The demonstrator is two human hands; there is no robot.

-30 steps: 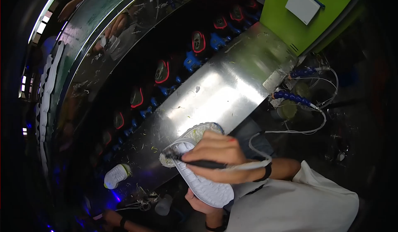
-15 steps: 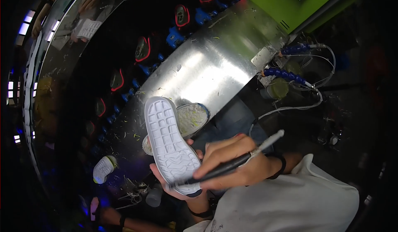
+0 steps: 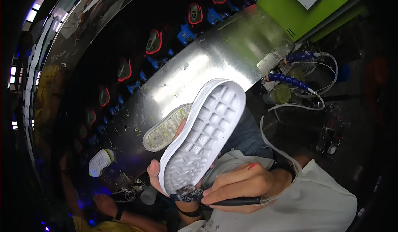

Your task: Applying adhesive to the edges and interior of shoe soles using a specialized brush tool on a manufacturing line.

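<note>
My left hand (image 3: 154, 175) is closed around a white shoe sole (image 3: 204, 133), which is tilted with its gridded underside up. Its thumb shows at the sole's near left edge. In my right hand (image 3: 244, 185) is a slim black-handled brush (image 3: 240, 201), gripped like a pen, with a pale hose attached at its rear. The brush's dark, blurred tip seems to touch the sole's near end. Partly covered by the white sole, a greyish, dirty sole (image 3: 159, 134) with yellow-green scraps on it lies on the metal bench.
The shiny metal bench (image 3: 182, 76) runs diagonally, scattered with scraps. A small white shoe (image 3: 99, 163) lies at left. Numbered lasts in blue holders (image 3: 185, 35) line the far side. Blue jointed hoses (image 3: 290, 80) and a green cabinet (image 3: 286, 12) stand right. Another person's hand (image 3: 105, 205) is lower left.
The white sole has swung from leaning left to leaning right and come closer to view. My right hand with the brush has moved lower and turned. Another person's hand has shifted at lower left.
</note>
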